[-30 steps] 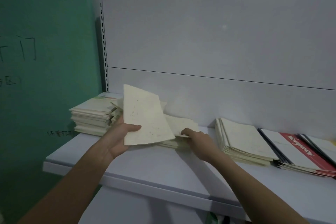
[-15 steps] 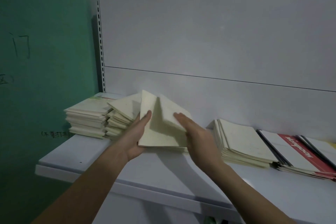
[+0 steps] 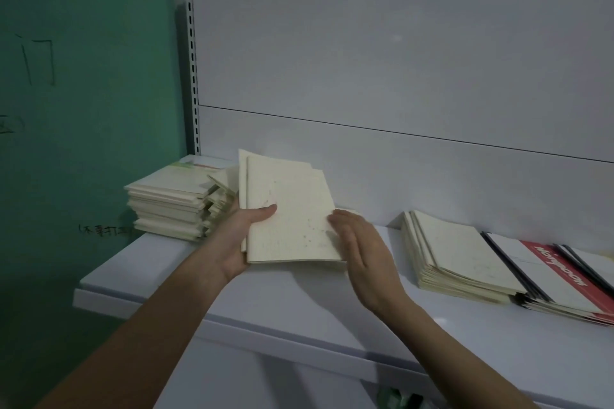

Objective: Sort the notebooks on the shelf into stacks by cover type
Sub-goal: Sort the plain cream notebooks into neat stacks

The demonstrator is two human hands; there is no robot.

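My left hand [image 3: 237, 242] grips a small bundle of cream notebooks [image 3: 289, 212] by its left edge, thumb across the top cover, tilted up above the white shelf [image 3: 299, 302]. My right hand [image 3: 362, 262] lies with straight fingers against the bundle's right edge. To the left stands a tall stack of cream notebooks [image 3: 169, 206] with a green-marked cover on top, and a rougher cream pile [image 3: 219, 206] leans beside it. On the right lies a slanted stack of cream notebooks [image 3: 461, 256], then red-and-white notebooks with black spines [image 3: 558, 276].
A green wall [image 3: 83, 76] with dark handwriting closes the left side. The shelf's white back panel [image 3: 398, 76] and a slotted upright [image 3: 192, 60] rise behind the stacks. The shelf's front edge runs diagonally below my forearms.
The cream notebooks, held fanned apart before, are now gathered into one bundle in my left hand. My right hand has shifted from the top of them to their right edge.
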